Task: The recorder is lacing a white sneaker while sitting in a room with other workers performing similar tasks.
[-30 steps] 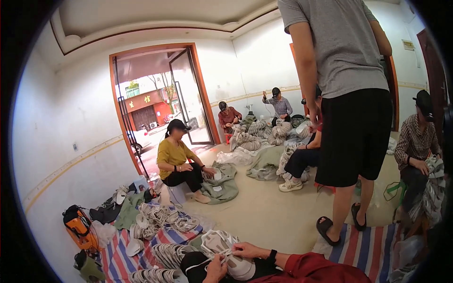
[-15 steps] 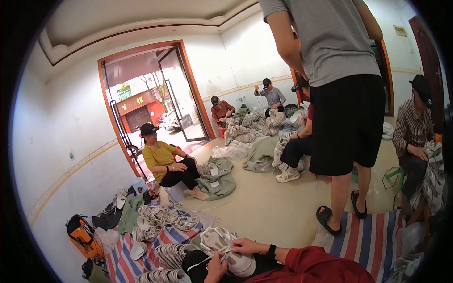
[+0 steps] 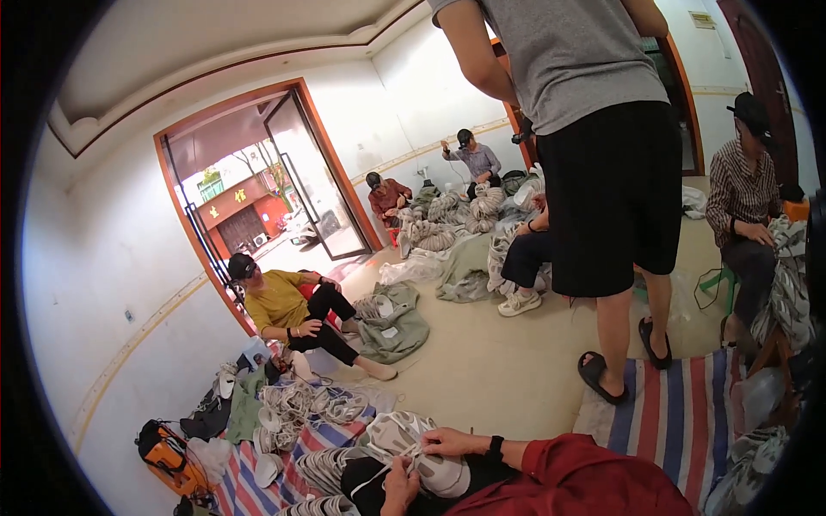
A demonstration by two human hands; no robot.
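Pale grey-and-white fabric shoe upper (image 3: 440, 475) on lap in black cloth trousers (image 3: 363, 480); long axis seems slanted, far-left to near-right. Left hand (image 3: 398, 487) at upper's near-left side, right hand (image 3: 447, 441) at its far-right; both pinch thin white lace (image 3: 415, 451) over its middle, about equally near.

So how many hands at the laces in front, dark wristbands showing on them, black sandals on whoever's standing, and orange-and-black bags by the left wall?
Hands: 2 (left hand, right hand)
Dark wristband: 1
Black sandals: 2
Orange-and-black bag: 1
Total: 6
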